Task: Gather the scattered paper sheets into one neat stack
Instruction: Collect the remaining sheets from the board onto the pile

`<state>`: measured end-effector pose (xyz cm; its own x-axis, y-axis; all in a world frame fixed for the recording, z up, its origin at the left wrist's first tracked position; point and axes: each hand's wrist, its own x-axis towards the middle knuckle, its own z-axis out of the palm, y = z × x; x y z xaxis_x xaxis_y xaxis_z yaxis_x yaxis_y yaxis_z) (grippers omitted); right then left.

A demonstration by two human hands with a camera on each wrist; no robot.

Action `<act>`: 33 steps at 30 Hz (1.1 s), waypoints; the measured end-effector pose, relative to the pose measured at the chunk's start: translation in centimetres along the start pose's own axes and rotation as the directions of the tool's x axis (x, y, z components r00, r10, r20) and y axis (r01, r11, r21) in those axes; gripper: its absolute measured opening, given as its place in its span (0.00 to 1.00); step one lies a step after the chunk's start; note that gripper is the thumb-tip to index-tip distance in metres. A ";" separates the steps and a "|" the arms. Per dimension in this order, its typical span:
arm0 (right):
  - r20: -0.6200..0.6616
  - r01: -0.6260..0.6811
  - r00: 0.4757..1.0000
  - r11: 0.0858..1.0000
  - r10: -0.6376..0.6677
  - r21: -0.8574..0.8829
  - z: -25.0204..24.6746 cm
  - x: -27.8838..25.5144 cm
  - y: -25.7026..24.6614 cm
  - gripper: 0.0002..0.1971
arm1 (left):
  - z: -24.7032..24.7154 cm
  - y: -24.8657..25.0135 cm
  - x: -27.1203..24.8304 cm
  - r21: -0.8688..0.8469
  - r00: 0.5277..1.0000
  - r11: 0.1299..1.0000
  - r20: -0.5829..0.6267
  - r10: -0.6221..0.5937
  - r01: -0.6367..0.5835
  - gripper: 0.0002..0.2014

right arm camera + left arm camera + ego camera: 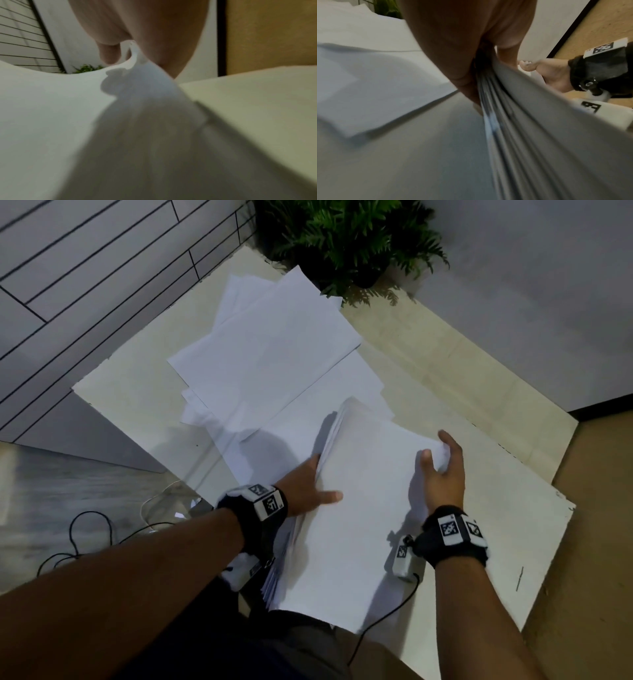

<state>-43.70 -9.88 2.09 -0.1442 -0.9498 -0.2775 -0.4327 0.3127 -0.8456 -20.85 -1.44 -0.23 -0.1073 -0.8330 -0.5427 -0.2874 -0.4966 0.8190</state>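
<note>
A thick stack of white paper sheets [356, 508] is held above the near part of the pale table [462, 385]. My left hand [308, 487] grips its left edge, thumb on top and fingers underneath; the left wrist view shows the fanned sheet edges [513, 121] between thumb and fingers. My right hand [442, 467] pinches the stack's right edge, which curls up between thumb and fingers [135, 54]. Several loose sheets [267, 357] lie overlapping and askew on the far half of the table.
A potted green plant [349, 237] stands at the table's far corner, close behind the loose sheets. A grey panelled wall [85, 278] runs on the left. Black cables [89, 539] lie on the floor at lower left. Brown floor [596, 542] shows on the right.
</note>
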 end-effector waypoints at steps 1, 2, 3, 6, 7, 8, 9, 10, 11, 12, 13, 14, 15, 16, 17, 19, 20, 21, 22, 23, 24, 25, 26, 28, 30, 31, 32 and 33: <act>-0.002 0.011 1.000 1.000 -0.011 0.000 0.2 0.3 -0.3 0.15 | -0.4 0.6 0.8 -0.072 0.995 0.995 -0.086 0.056 -0.062 0.45; 0.007 0.014 1.000 1.000 -0.014 0.007 0.3 0.4 -0.6 0.12 | -0.9 1.3 1.5 -0.134 0.974 0.980 -0.191 0.119 -0.146 0.49; 0.029 0.016 0.999 1.000 -0.017 0.009 0.4 0.5 -0.7 0.09 | -1.5 2.1 2.1 -0.162 0.942 0.958 -0.278 0.185 -0.236 0.49; 0.097 0.038 0.995 0.999 -0.035 -0.026 0.6 0.2 -0.8 0.06 | -3.2 4.9 3.1 -0.070 0.910 0.945 -0.302 0.286 -0.320 0.35; 0.092 0.038 0.995 0.999 -0.034 -0.038 0.7 0.1 -0.7 0.07 | -3.5 5.4 3.4 -0.032 0.922 0.950 -0.253 0.294 -0.312 0.27; 0.085 0.029 0.996 0.999 -0.025 -0.045 0.7 0.0 -0.8 0.06 | -3.5 5.6 3.8 -0.013 0.929 0.954 -0.232 0.289 -0.300 0.19; 0.083 0.021 0.996 0.999 -0.017 -0.045 0.8 0.0 -0.9 0.05 | -3.4 5.5 4.0 -0.009 0.930 0.958 -0.246 0.275 -0.286 0.12; 0.086 0.018 0.996 0.999 -0.015 -0.038 0.8 -0.1 -1.0 0.04 | -3.1 5.2 4.3 -0.027 0.927 0.966 -0.291 0.239 -0.258 0.08; 0.084 0.014 0.996 0.999 -0.012 -0.030 0.9 -0.2 -1.2 0.07 | -2.8 4.8 4.4 -0.072 0.915 0.969 -0.353 0.196 -0.235 0.09; 0.077 0.006 0.997 1.000 -0.004 -0.020 0.9 -0.4 -1.3 0.10 | -2.6 4.3 4.4 -0.127 0.897 0.964 -0.410 0.165 -0.235 0.10; 0.059 -0.021 0.998 1.000 0.022 -0.012 0.8 -0.4 -1.2 0.14 | -2.3 3.9 4.5 -0.183 0.880 0.951 -0.453 0.145 -0.251 0.12; 0.039 -0.057 0.998 0.998 0.057 -0.003 0.9 -0.8 -1.0 0.18 | -2.3 3.5 4.2 -0.215 0.867 0.940 -0.479 0.136 -0.266 0.12; 0.015 -0.123 0.992 0.992 0.122 0.014 1.0 -1.1 -0.7 0.22 | -2.2 3.4 3.9 -0.235 0.860 0.931 -0.492 0.133 -0.278 0.11; 0.005 -0.200 0.980 0.979 0.200 0.041 1.2 -1.5 -0.4 0.24 | -2.1 3.3 3.6 -0.245 0.855 0.925 -0.500 0.137 -0.291 0.10; 0.006 -0.279 0.960 0.959 0.279 0.049 1.4 -1.9 0.1 0.24 | -1.9 3.3 3.4 -0.254 0.852 0.918 -0.504 0.142 -0.304 0.08; 0.018 -0.399 0.917 0.917 0.399 -0.022 1.9 -2.6 0.5 0.23 | -1.4 3.4 3.2 -0.259 0.846 0.916 -0.516 0.137 -0.306 0.09; 0.011 -0.427 0.904 0.903 0.428 -0.049 2.2 -2.7 0.8 0.21 | -1.3 3.4 3.2 -0.254 0.844 0.921 -0.522 0.126 -0.295 0.11; -0.011 -0.446 0.895 0.894 0.446 -0.044 2.3 -2.6 1.0 0.20 | -1.0 3.3 3.3 -0.247 0.850 0.932 -0.517 0.105 -0.265 0.15; -0.030 -0.463 0.886 0.886 0.463 -0.014 2.3 -2.6 0.9 0.22 | -1.0 3.0 3.3 -0.238 0.870 0.949 -0.488 0.068 -0.207 0.19; -0.040 -0.477 0.878 0.879 0.477 0.013 2.2 -2.5 1.1 0.27 | -1.0 2.7 3.3 -0.205 0.900 0.971 -0.435 0.019 -0.119 0.22; -0.046 -0.481 0.875 0.877 0.481 0.021 2.0 -2.4 1.4 0.33 | -1.0 2.4 3.1 -0.142 0.928 0.990 -0.369 -0.038 -0.016 0.23; -0.048 -0.490 0.871 0.872 0.489 0.003 1.9 -2.4 1.6 0.38 | -0.9 2.0 2.9 -0.079 0.949 0.994 -0.302 -0.094 0.073 0.23; -0.033 -0.504 0.864 0.863 0.503 -0.022 1.9 -2.7 1.7 0.39 | -0.9 1.5 2.7 -0.065 0.955 0.990 -0.263 -0.135 0.122 0.22; 0.022 -0.549 0.833 0.832 0.552 -0.074 2.0 -3.6 2.0 0.37 | -0.8 0.9 2.4 -0.200 0.945 0.970 -0.267 -0.191 0.140 0.23; 0.044 -0.576 0.813 0.812 0.581 -0.092 2.3 -4.3 2.0 0.37 | -0.7 0.7 2.3 -0.353 0.923 0.927 -0.300 -0.241 0.127 0.25; 0.035 -0.587 0.806 0.806 0.591 -0.074 2.4 -4.4 2.0 0.38 | -0.7 0.7 2.3 -0.399 0.922 0.909 -0.294 -0.254 0.123 0.24; 0.026 -0.604 0.795 0.795 0.606 -0.048 2.4 -4.3 1.7 0.38 | -0.9 0.7 2.3 -0.440 0.926 0.889 -0.268 -0.264 0.126 0.24; 0.022 -0.622 0.782 0.782 0.623 -0.036 2.4 -4.1 1.4 0.41 | -1.0 0.6 2.3 -0.483 0.934 0.866 -0.235 -0.268 0.127 0.26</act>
<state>-41.60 -5.54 0.98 -0.3625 -0.5480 -0.7539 -0.2806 0.8355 -0.4724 -20.27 -3.94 -0.83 0.2009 -0.7026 -0.6826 0.1969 -0.6536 0.7307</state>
